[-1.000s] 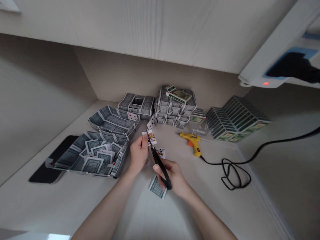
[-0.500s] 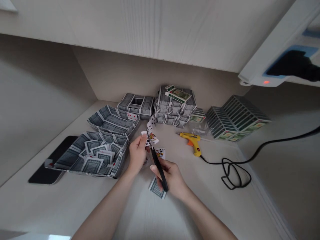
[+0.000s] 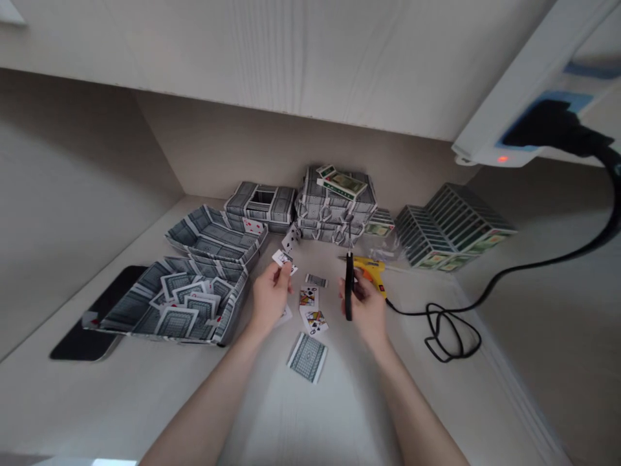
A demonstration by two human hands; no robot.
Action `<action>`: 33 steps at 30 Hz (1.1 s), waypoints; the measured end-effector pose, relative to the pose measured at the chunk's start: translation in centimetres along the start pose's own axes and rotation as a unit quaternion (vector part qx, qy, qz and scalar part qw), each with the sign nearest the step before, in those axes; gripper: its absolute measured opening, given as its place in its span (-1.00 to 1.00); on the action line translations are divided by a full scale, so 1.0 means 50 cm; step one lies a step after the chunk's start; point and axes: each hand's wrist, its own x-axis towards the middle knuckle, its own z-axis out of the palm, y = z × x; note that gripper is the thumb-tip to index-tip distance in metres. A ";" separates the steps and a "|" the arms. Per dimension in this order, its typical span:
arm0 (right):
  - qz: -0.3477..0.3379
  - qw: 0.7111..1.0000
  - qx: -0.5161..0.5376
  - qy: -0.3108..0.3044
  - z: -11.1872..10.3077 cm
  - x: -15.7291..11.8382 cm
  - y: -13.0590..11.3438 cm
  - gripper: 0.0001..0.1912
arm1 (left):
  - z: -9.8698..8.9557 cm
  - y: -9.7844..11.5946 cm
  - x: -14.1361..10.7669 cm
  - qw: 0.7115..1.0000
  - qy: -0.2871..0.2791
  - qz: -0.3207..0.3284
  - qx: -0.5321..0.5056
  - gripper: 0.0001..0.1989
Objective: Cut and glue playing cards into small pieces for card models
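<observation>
Left hand pinches a playing-card piece; right hand wraps black-handled scissors, blades clear of it. Cutting judged partway: two queen pieces and a card-back strip lie loose between the grips. Larger face-down card, nearer the wrists, looks uncut. Left of left grip, card-covered tray holds loose cards. "Q" reads on the queens; printing on the card box beyond: too small.
</observation>
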 end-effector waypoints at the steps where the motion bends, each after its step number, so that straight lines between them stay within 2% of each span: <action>1: -0.012 0.999 -0.050 0.005 -0.005 0.006 0.008 -0.63 | 0.000 0.000 0.000 0.999 -0.012 0.010 0.048 -0.70; 4: -0.033 0.979 -0.200 -0.003 -0.012 0.013 0.025 -0.66 | 0.002 -0.004 -0.004 0.977 -0.082 0.045 0.192 -0.71; 6: -0.043 0.964 -0.262 -0.013 -0.010 0.013 0.031 -0.66 | 0.005 -0.009 -0.008 0.956 -0.124 0.068 0.258 -0.69; 8: -0.045 0.956 -0.288 -0.027 -0.008 0.011 0.035 -0.66 | 0.005 -0.011 -0.010 0.945 -0.127 0.076 0.293 -0.69; 13: -0.071 0.943 -0.324 -0.039 -0.009 0.010 0.035 -0.63 | -0.010 0.004 -0.004 0.952 -0.076 0.060 0.290 -0.64; 15: -0.085 0.939 -0.331 -0.041 -0.011 0.009 0.031 -0.61 | -0.016 0.012 -0.004 0.953 -0.104 0.086 0.272 -0.67; 17: -0.086 0.935 -0.341 -0.048 -0.012 0.008 0.028 -0.60 | -0.019 0.017 -0.009 0.942 -0.167 0.139 0.256 -0.70; 20: -0.083 0.927 -0.359 -0.069 -0.009 0.006 0.028 -0.58 | -0.014 0.012 -0.022 0.912 -0.235 0.202 0.269 -0.52; 22: -0.089 0.918 -0.378 -0.075 -0.005 0.005 0.034 -0.57 | -0.007 0.004 -0.028 0.905 -0.235 0.197 0.296 -0.42; 28: -0.122 0.892 -0.434 -0.046 0.005 0.001 0.055 -0.55 | 0.004 -0.010 -0.030 0.903 -0.235 0.170 0.317 -0.53; 33: -0.148 0.886 -0.433 -0.080 0.008 -0.002 0.054 -0.54 | 0.007 0.001 -0.032 0.908 -0.229 0.169 0.308 -0.53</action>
